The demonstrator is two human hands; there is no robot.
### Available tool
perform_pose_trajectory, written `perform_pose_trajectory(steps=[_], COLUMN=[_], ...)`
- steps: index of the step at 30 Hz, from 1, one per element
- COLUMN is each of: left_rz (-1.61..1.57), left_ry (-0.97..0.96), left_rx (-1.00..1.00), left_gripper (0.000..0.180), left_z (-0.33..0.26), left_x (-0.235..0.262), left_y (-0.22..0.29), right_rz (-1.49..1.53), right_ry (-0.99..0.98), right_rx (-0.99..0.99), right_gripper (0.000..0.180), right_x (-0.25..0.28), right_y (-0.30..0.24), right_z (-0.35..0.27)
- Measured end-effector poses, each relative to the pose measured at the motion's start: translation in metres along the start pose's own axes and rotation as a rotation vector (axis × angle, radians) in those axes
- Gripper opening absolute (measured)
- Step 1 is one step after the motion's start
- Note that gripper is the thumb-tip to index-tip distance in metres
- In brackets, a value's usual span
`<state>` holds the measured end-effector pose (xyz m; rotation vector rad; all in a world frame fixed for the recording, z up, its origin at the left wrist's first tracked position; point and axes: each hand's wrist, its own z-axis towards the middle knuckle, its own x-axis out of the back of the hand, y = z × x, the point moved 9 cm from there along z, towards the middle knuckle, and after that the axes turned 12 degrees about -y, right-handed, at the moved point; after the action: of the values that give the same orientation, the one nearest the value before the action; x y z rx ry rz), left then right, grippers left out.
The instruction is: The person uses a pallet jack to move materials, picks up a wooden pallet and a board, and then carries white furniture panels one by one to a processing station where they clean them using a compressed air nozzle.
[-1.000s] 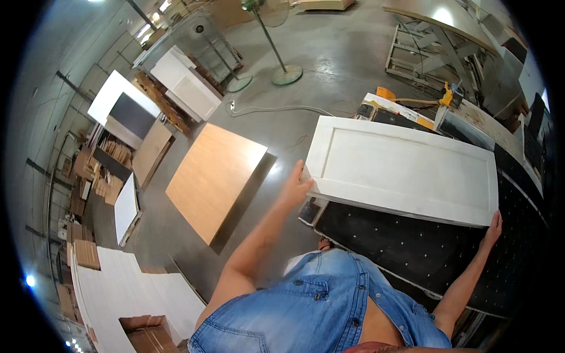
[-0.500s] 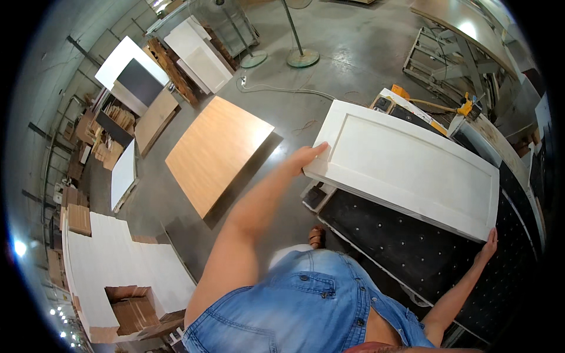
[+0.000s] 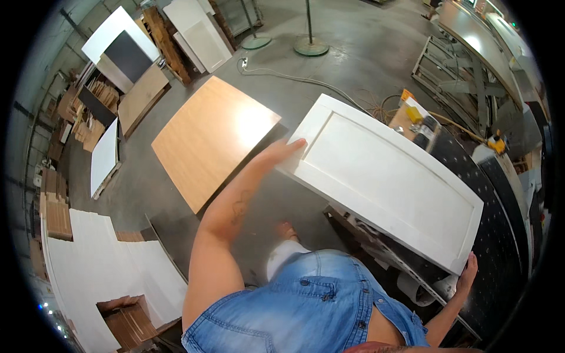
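Between my two hands is a white cabinet door (image 3: 385, 182) with a recessed centre panel. My left hand (image 3: 285, 151) grips its left end, the thumb on the face and the fingers out of sight underneath. At the near right corner my right hand (image 3: 468, 272) clasps the edge, its fingers partly hidden. The door is tilted and reaches past the left end of a black work surface (image 3: 500, 235) dotted with small studs. Part of that surface lies beneath the door and cannot be seen.
A wooden panel (image 3: 215, 138) lies to the left of the door. White sheets (image 3: 100, 259) are stacked at near left. Boards (image 3: 138, 97) lean at far left. A cable (image 3: 294, 76) crosses the floor. Tools (image 3: 421, 126) sit behind the door, near a metal frame (image 3: 453, 82).
The door has moved left and toward me, with both hands still on it. More of the black surface's far side now shows, and my foot is farther left.
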<state>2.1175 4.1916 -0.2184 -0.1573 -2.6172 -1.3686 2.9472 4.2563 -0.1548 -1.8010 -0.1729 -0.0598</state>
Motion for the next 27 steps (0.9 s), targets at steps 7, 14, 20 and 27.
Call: perform_pose_trajectory(steps=[7,14,20,27], left_rz=[0.062,0.036,-0.067,-0.417], left_ry=[-0.043,-0.095,-0.169,0.1], left_rx=[-0.072,-0.071,0.004,0.012], left_gripper=[0.087,0.09,0.098,0.07], left_z=[0.004,0.057,0.089,0.047], left_x=[0.112,0.15,0.205,0.392], left_y=[-0.022,-0.067,-0.124,-0.146], right_rz=[-0.228,-0.033,-0.11,-0.101], right_ry=[-0.066,0.08,0.197,-0.16], right_rx=[-0.344,-0.305,-0.305,-0.296], right_gripper=[0.054,0.071,0.076,0.082], right_x=[-0.146,-0.211,-0.323,-0.501], right_y=[-0.016,-0.038,-0.097,-0.113], right_z=[-0.006,-0.023,-0.001,0.178])
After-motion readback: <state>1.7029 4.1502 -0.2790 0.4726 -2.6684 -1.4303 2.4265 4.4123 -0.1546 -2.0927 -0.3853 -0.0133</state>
